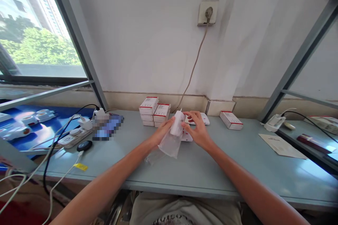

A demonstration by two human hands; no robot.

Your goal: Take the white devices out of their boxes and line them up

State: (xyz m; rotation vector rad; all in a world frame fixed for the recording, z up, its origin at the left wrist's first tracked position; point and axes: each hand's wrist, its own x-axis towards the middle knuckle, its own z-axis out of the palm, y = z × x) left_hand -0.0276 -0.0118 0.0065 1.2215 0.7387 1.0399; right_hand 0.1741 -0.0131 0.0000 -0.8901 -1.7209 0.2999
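Note:
A white cylindrical plug-like device (177, 122) with a thin prong at its top is held up over the desk. A clear plastic bag (169, 146) hangs from its lower end. My left hand (163, 130) is closed around the device's left side, together with part of the bag. On the other side, my right hand (200, 132) is bent, with its thumb and fingertips at the device's right edge. Flat white items with red marks (188, 136) lie partly hidden behind my hands.
White-and-red boxes (149, 106) are stacked near the wall, with a single box (231, 120) further right. At left are a power strip (75, 137), a phone (108, 127), a black round object (85, 146) and loose cables. A paper sheet (282, 146) lies right.

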